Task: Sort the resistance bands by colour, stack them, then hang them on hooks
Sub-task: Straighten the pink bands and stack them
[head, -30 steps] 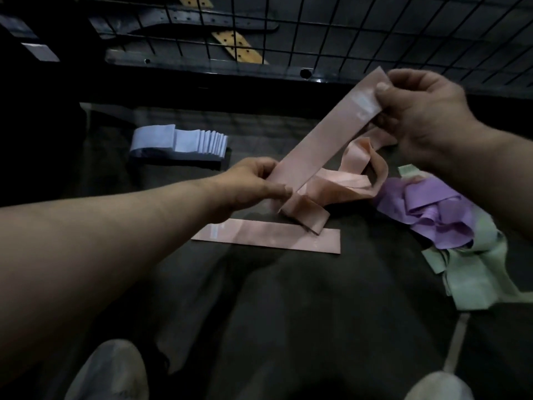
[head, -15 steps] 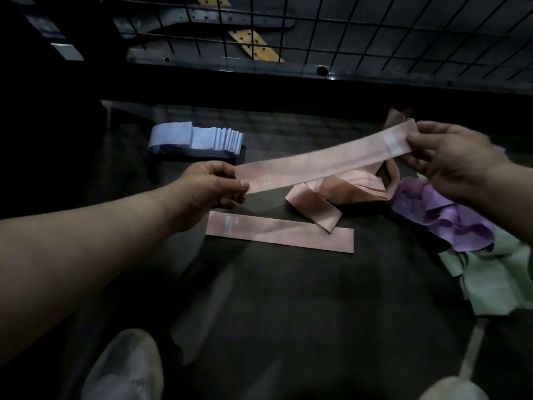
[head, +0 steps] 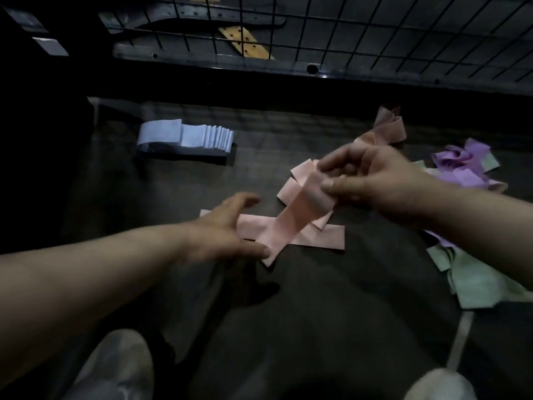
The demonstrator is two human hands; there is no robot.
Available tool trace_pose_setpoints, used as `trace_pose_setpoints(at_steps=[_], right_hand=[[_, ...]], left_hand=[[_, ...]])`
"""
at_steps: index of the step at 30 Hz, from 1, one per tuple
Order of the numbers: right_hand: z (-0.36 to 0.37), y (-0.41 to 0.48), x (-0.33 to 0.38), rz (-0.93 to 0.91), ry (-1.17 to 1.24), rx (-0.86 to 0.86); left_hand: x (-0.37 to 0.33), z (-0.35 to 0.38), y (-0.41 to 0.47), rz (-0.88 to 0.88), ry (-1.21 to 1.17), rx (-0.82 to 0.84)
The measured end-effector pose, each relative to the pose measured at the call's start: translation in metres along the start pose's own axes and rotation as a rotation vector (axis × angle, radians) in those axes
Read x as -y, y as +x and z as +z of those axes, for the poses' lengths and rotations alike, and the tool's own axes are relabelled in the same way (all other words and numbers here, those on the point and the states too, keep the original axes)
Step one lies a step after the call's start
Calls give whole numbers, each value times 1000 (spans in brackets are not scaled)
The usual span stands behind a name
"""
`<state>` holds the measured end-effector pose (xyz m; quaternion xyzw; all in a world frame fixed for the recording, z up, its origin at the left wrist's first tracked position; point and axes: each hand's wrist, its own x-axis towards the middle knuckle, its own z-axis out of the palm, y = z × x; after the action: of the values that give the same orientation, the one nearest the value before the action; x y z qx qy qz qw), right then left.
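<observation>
My right hand [head: 375, 180] pinches the upper end of a pink resistance band [head: 294, 217] between thumb and fingers. That band slopes down to the left, across a flat pink band [head: 317, 239] lying on the dark floor. My left hand [head: 227, 229] hovers with its fingers spread over the flat band's left end, and its thumb lies by the held band's lower end. More loose pink bands [head: 300, 174] lie behind the held one. A neat stack of blue bands [head: 187, 137] sits at the back left.
A heap of purple bands [head: 461, 166] and a heap of green bands [head: 476, 284] lie on the right. A black wire grid [head: 375, 39] runs along the back. My two shoes [head: 115, 368] show at the bottom edge.
The pink band was stretched level between both hands. My left hand has since opened its grip, and my right hand has brought the band down and nearer, over the flat pink band.
</observation>
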<state>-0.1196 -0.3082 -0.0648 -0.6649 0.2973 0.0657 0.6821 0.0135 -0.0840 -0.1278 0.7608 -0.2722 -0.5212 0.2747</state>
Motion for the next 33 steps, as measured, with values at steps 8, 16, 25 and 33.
trace_pose_setpoints(at_steps=[8, 16, 25, 33], right_hand=[[27, 15, -43, 107, -343, 13], [3, 38, -88, -39, -1354, 196], [-10, 52, -84, 134, -1110, -190], [41, 10, -62, 105, -45, 418]], left_hand=[[-16, 38, -4, 114, -97, 83], [-23, 48, -15, 14, -257, 187], [-28, 33, -9, -68, -530, 9], [-42, -1, 2, -74, -1077, -76]])
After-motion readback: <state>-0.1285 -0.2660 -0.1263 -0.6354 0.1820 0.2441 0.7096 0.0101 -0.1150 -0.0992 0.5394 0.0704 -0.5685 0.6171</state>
